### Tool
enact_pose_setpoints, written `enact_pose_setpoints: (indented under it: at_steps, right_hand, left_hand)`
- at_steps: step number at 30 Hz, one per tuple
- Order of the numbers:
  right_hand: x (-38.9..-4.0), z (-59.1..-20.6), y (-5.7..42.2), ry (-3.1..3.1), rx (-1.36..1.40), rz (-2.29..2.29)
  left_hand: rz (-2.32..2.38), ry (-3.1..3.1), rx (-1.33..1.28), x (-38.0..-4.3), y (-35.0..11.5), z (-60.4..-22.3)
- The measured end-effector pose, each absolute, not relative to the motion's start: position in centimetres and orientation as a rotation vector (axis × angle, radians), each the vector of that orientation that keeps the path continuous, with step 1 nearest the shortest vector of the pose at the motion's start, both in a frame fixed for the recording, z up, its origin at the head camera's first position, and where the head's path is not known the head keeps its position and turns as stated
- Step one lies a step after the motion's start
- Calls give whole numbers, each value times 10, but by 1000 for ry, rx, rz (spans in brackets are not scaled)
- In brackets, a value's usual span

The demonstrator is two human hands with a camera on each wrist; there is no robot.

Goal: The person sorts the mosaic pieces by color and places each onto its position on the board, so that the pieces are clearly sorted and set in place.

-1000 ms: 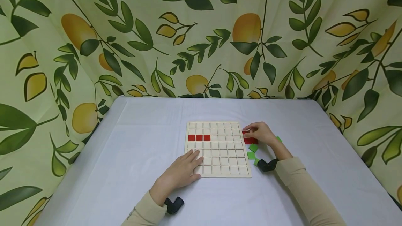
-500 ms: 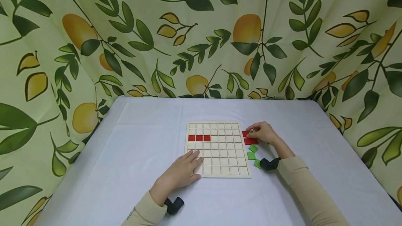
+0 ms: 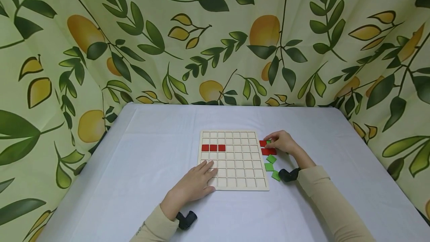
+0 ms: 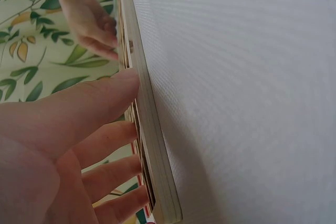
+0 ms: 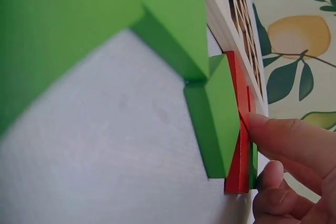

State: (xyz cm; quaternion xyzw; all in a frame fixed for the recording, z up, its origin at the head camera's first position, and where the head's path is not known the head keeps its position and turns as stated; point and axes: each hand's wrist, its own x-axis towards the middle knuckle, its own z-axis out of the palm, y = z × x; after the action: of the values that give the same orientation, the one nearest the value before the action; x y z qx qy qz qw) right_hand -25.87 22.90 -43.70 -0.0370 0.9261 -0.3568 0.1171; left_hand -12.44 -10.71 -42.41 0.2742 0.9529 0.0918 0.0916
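My left hand [image 3: 195, 181] lies with its fingers spread over the lower left corner of a pale wooden grid board [image 3: 238, 163]. In the left wrist view the thumb [image 4: 118, 90] rests along the board's edge. Three red square tiles [image 3: 213, 148] sit side by side in its third row. Right of the board, my right hand [image 3: 283, 142] pinches a small green tile [image 3: 269, 142] between thumb and index finger. A red tile [image 3: 262, 143] lies just left of those fingertips, and red tiles [image 5: 237, 129] lie in front of the thumb [image 5: 268, 129] in the right wrist view.
Several green tiles [image 3: 269, 167] lie along the board's right side, nearer the person than the red ones [image 3: 268, 152]. White cloth [image 3: 161, 141] covers the table. A patterned curtain [image 3: 215, 40] hangs behind it. Black wrist devices [image 3: 186, 220] sit at both wrists.
The right hand has shifted slightly right, off the upper red tile, uncovering it and a green tile between the fingers. Over the last half second it stays nearly still. The left hand keeps its place.
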Motion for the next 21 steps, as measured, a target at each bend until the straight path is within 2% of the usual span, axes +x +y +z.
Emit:
enact_pose_setpoints:
  at_steps: [21]
  right_hand:
    - [-260,-436,230,2720,-123,-1017]
  left_hand:
    - [259,2824,808,-125,-107,-427]
